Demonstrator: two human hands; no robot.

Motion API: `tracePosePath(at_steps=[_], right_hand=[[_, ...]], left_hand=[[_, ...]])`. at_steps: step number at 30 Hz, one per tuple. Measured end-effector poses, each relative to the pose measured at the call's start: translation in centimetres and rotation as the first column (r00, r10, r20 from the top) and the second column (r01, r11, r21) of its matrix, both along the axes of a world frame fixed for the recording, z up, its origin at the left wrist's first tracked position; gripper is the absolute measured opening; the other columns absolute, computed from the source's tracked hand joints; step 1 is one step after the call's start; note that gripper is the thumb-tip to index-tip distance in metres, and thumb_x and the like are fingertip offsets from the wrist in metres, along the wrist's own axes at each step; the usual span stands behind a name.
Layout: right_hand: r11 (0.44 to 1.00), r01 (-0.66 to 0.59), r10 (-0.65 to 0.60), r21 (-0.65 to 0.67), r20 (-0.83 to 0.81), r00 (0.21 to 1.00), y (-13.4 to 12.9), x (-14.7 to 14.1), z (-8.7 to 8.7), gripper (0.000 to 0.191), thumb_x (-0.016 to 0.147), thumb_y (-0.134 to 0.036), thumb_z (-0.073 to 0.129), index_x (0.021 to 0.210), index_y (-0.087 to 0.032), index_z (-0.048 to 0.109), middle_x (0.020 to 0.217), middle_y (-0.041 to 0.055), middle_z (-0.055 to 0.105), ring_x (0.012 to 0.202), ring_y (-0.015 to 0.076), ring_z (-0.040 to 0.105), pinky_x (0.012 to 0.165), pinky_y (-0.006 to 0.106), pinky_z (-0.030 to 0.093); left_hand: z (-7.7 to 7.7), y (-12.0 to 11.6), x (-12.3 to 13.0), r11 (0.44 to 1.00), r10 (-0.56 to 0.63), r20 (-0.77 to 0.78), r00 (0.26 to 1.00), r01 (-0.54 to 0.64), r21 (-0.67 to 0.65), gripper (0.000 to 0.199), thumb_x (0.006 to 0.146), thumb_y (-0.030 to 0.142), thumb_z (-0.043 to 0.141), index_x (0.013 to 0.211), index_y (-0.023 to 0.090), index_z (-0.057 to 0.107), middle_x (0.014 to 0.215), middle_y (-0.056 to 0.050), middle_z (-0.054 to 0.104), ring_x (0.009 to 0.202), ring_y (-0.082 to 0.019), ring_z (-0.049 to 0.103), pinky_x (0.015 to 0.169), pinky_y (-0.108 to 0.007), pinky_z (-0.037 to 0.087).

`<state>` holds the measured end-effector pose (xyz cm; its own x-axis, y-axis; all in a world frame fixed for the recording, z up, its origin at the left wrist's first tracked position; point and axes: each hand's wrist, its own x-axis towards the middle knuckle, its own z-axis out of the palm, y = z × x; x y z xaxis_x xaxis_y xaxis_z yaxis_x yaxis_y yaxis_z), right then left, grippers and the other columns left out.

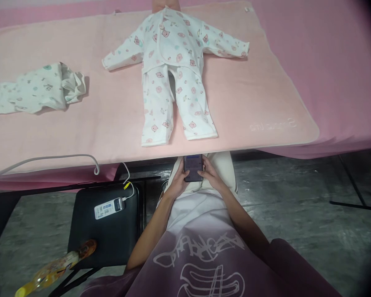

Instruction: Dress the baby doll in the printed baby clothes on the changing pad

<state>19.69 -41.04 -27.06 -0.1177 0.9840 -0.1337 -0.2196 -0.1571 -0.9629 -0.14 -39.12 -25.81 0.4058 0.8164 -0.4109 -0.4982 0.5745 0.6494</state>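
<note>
A dark smartphone [193, 168] rests low over my lap, its screen dimly lit. My left hand [179, 180] wraps its left edge, with the thumb at the lower side of the screen. Around the right edge closes my right hand [211, 173], its thumb also over the screen. Both hands are below the front edge of the table. Beyond them, on a pink mat [105, 119], lies a baby-sized figure dressed in a white printed wrap top [176, 41] and matching trousers [159, 107]. The sleeves are spread outward. The head is out of the frame.
A crumpled white printed garment [40, 90] lies at the mat's left. On a black chair [108, 243] sits a white power bank [109, 208] with a cable [64, 156] plugged in. A bottle with a yellow cap [55, 268] overlaps the chair's near side. Metal legs [352, 185] stand at right.
</note>
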Motion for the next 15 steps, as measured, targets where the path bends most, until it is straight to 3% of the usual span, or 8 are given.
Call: tracePosePath(at_steps=[8,15], right_hand=[[1.000,-0.005,0.005,-0.011,-0.005,1.000,0.0,0.0,0.2,0.089,0.101,-0.061,0.081,0.179,-0.034,0.049,0.150,0.0079,0.070,0.142,0.0314,0.064,0.141,0.049,0.042],[1.000,0.009,-0.009,-0.026,0.017,1.000,0.0,-0.3,0.7,0.091,0.100,-0.064,0.081,0.179,-0.033,0.048,0.161,0.0089,0.066,0.147,0.0320,0.063,0.141,0.050,0.042]], left_hand=[[0.6,0.2,0.1,1.000,0.010,0.029,1.000,-0.010,0.019,0.086,0.095,0.048,0.092,0.175,0.034,0.062,0.181,-0.007,0.059,0.175,-0.036,0.048,0.145,-0.053,0.040],[1.0,0.3,0.7,0.998,0.056,-0.017,0.998,-0.056,0.022,0.083,0.098,0.052,0.088,0.175,0.033,0.061,0.179,-0.007,0.061,0.174,-0.035,0.049,0.142,-0.050,0.044]])
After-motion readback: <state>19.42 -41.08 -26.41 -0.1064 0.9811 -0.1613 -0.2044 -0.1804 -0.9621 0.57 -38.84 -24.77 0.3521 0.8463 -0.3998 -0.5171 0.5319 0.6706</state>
